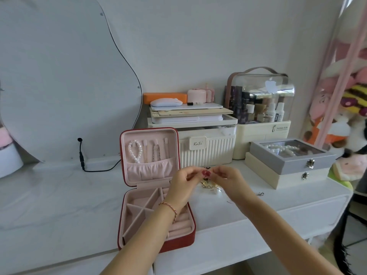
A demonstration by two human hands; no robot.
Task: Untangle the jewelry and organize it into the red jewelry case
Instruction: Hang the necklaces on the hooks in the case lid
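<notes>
The red jewelry case lies open on the white table, its pink lid upright. A pearl bracelet and thin chains hang from hooks in the lid. Its pink tray compartments look bare. Just right of the case, my left hand and my right hand meet above the table, fingertips pinched together on a fine piece of the tangled gold jewelry. The tangle hangs and rests between the hands, partly hidden by my fingers. A small silver piece lies further right on the table.
Behind the hands stand a ribbed cream storage box, a clear-lidded cosmetics organiser and two stacked jewelry boxes with pearls inside. A curved mirror and a black cable are at the left. Plush toys hang at the right.
</notes>
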